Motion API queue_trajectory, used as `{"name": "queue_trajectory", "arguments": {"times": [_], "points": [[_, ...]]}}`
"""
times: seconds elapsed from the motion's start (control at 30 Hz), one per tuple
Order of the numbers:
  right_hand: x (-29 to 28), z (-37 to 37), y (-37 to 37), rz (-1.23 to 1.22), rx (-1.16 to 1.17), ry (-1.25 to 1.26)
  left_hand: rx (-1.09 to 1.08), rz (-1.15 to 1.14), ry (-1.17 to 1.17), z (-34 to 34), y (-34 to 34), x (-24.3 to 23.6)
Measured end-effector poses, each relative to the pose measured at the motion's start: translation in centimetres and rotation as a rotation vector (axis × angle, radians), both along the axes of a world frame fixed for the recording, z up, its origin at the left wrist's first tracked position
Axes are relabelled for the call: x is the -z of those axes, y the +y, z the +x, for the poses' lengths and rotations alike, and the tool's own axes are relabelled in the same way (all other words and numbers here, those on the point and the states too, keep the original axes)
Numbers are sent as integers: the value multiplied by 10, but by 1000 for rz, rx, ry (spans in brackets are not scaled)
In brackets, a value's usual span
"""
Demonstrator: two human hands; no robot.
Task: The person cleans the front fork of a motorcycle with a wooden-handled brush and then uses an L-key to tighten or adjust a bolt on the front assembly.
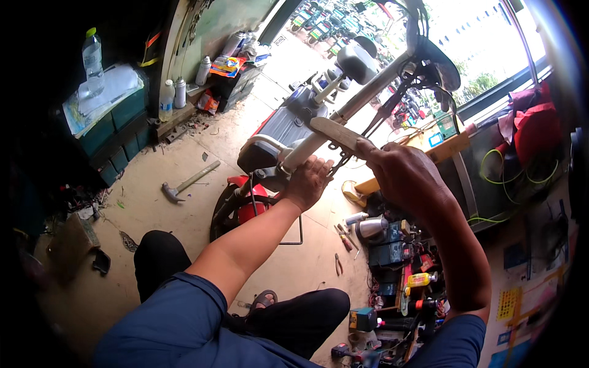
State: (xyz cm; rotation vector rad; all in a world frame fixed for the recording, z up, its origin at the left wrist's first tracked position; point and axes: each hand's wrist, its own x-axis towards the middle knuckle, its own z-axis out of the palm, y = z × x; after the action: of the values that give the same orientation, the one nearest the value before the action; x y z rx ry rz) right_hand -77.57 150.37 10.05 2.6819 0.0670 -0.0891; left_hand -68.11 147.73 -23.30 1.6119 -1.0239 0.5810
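Observation:
An electric scooter (pixel 282 116) stands tilted in front of me, with a pale metal column (pixel 307 147) rising to the upper right and a red front fender (pixel 248 202). My left hand (pixel 307 181) is wrapped round the lower column area beside black cables; exactly what lies under its fingers is partly hidden. My right hand (pixel 399 172) is closed on the end of a pale flat bar (pixel 337 134), perhaps wood, which lies across the column. Black cables (pixel 392 104) hang along the column's right side.
A hammer (pixel 190 181) and pliers (pixel 337 265) lie on the floor. Teal batteries with papers and a water bottle (pixel 93 64) stand left; spray cans (pixel 204 70) line the wall. Tools and batteries (pixel 386 257) crowd the right. A doorway opens onto parked two-wheelers (pixel 313 21).

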Motion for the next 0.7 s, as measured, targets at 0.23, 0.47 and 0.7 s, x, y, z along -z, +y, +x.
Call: {"name": "queue_trajectory", "arguments": {"times": [0.23,0.47,0.7], "points": [[5,8,-14,12,27,45,43,-18,9,-4,0,3],[40,9,-41,47,93,-77,86,-26,38,-18,-6,5],[38,-24,-29,166,-24,-218,-17,-40,23,-2,2,0]]}}
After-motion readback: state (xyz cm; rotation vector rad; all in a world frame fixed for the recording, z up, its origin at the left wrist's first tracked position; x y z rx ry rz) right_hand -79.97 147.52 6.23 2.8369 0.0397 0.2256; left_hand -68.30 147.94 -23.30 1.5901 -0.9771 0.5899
